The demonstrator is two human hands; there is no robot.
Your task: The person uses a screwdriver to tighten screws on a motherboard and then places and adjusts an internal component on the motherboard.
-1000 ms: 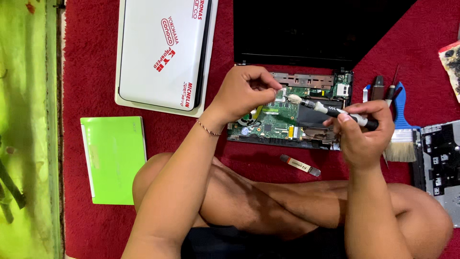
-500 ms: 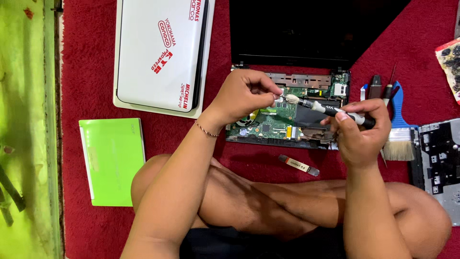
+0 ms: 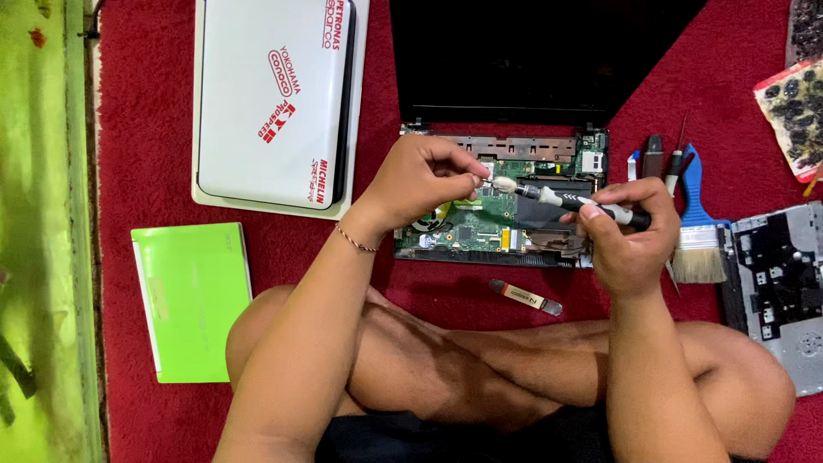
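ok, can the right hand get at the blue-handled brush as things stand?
Probably not without letting go: the right hand is gripping the screwdriver. The brush lies just beside it on the red mat, nothing between.

Three laptops, one screwdriver, one brush

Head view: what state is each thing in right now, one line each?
Opened laptop: base cover off, circuit board exposed, screen up.
Screwdriver: held in both hands, lying nearly level over the board.
Left hand: pinching the screwdriver's tip end.
Right hand: closed on the handle.
White laptop: shut.
Green laptop: shut.
Paintbrush: lying flat, untouched.
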